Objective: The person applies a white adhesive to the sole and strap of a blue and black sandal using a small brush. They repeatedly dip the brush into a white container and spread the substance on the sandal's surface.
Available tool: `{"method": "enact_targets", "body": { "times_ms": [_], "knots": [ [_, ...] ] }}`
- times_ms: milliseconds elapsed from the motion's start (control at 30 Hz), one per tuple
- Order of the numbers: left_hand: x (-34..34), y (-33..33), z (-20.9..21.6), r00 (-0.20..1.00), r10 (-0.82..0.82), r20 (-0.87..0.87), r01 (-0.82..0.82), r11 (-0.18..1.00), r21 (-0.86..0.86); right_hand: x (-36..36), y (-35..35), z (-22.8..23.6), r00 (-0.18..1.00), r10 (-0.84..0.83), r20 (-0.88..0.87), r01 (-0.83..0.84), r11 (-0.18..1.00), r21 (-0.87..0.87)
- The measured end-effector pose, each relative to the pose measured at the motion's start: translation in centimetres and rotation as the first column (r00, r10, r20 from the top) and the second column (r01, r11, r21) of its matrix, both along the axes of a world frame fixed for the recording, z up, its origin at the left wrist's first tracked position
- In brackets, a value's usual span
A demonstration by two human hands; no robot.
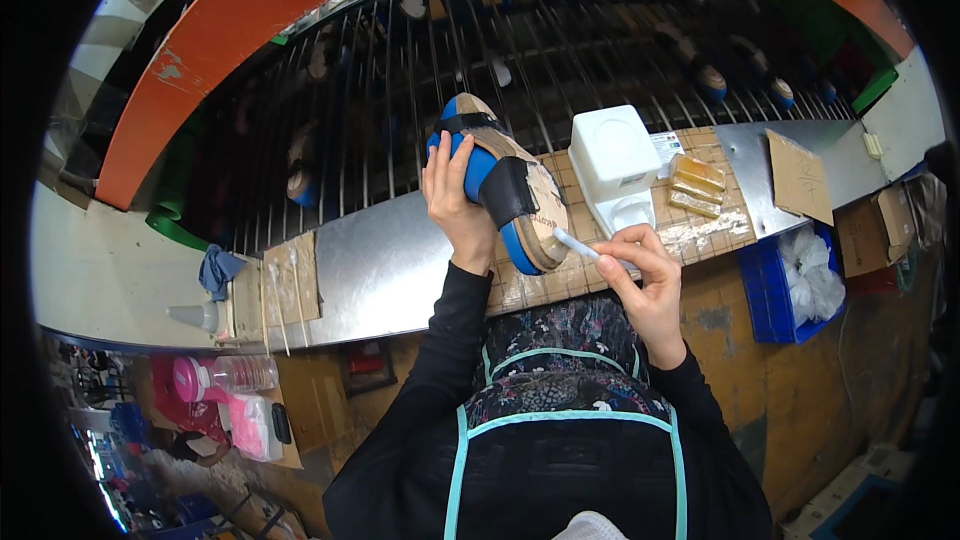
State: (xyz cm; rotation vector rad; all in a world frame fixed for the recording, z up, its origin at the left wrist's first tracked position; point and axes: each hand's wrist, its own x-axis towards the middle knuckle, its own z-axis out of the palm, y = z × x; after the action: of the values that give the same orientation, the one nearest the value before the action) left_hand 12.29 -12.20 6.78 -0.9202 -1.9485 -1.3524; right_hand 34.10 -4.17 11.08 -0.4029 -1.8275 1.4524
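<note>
Looking down from the head camera, I see my left hand (455, 202) closed around a blue-soled sandal with black straps and a tan footbed (505, 185), the fingers wrapped over its upper edge and the thumb behind, so the sandal is held up above the bench with its sole side turned toward me and tilted. My right hand (645, 270) is pinched shut on a thin white brush (577, 244), held like a pen, and the tip of the brush touches the lower end of the sandal near its blue edge. Both hands are over a woven mat of pale wooden strips (570, 275) that lies on the long shiny metal bench (390, 270). Just behind the right hand a white square plastic container (612, 155) stands on the mat, and beside it, to the right, there are some yellow-brown translucent blocks (695, 185). Farther right a piece of brown cardboard (798, 178) lies on the bench, and below it a blue plastic crate with white bags inside (770, 310). Behind the bench a dark wire rack conveyor (420, 70) carries more shoes. At the far left I see a blue cloth (218, 270) and a white pointed squeeze bottle (195, 316).
</note>
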Motion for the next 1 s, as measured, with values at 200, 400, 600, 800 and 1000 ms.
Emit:
{"method": "enact_targets", "body": {
  "times_ms": [200, 400, 600, 800, 1000],
  "knots": [
    [0.0, -0.5, -0.8, 0.998, 0.054, -0.039, -0.057, 0.996, -0.07, 0.0, -0.3, 0.0, 0.994, -0.094, 0.063, 0.088, 0.992, 0.091],
    [0.1, -0.8, -1.0, 0.995, 0.087, -0.055, -0.092, 0.991, -0.095, -0.9, -0.1, 0.0, 0.98, -0.181, 0.088, 0.165, 0.973, 0.165],
    [0.0, -1.0, -1.1, 0.992, 0.095, -0.088, -0.103, 0.991, -0.086, -1.4, 0.0, 0.3, 0.958, -0.28, 0.065, 0.243, 0.91, 0.335],
    [-0.1, -1.1, -0.9, 0.989, 0.113, -0.094, -0.121, 0.988, -0.092, -1.2, -0.2, 0.2, 0.963, -0.262, 0.065, 0.231, 0.925, 0.3],
    [0.0, -1.1, -0.6, 0.982, 0.138, -0.129, -0.151, 0.984, -0.095, -0.5, -0.2, 0.5, 0.962, -0.26, 0.082, 0.215, 0.909, 0.358]
  ]
}}
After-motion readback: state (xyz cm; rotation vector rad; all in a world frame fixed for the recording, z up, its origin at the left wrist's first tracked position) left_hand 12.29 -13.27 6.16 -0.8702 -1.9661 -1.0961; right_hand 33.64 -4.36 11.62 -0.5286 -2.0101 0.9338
